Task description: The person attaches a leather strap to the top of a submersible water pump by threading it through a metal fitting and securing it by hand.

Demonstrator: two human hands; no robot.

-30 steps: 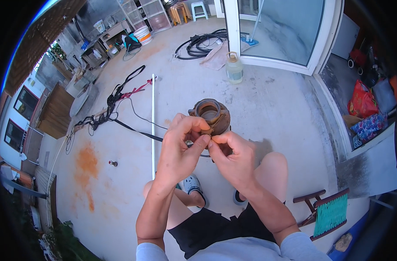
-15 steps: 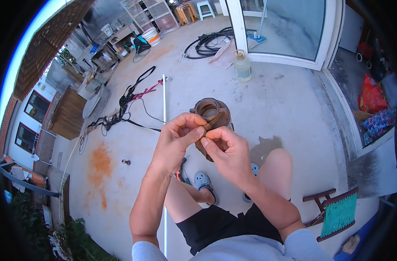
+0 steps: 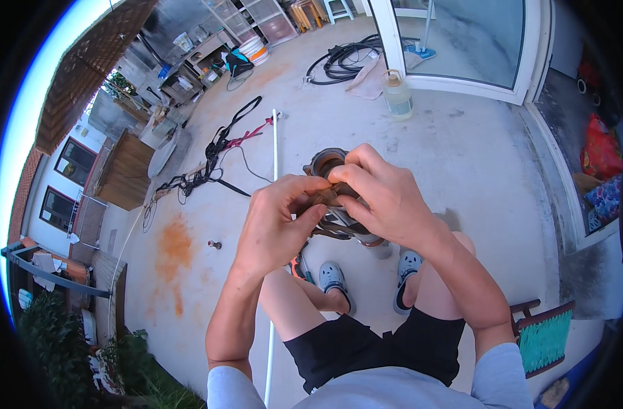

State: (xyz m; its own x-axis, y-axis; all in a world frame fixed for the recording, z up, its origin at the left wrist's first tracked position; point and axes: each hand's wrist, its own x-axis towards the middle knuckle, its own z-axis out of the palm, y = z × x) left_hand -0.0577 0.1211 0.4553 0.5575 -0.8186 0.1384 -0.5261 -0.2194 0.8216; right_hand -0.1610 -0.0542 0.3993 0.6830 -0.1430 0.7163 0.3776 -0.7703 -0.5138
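In front of me a rusty, round-mouthed metal housing (image 3: 321, 159) stands above the floor, partly behind my hands. My left hand (image 3: 270, 221) is closed, thumb and fingers pinching a small brown piece (image 3: 327, 197) just in front of the round opening. From the other side my right hand (image 3: 388, 194) grips the same piece with bent fingertips, its back turned upward. The fingers cover most of the piece, so its exact kind cannot be made out. Below my hands the housing's lower part shows only in bits.
A white pole (image 3: 275, 146) runs along the floor left of the housing. Tangled black straps (image 3: 212, 160) lie beyond it, near a small metal fitting (image 3: 214, 245). A clear jug (image 3: 398, 99) stands by the glass door. A green-seated folding stool (image 3: 544, 339) is at right.
My right hand has risen and turned over, its fingers now curling down onto the brown piece. The left hand still pinches it. The whole view has shifted slightly.
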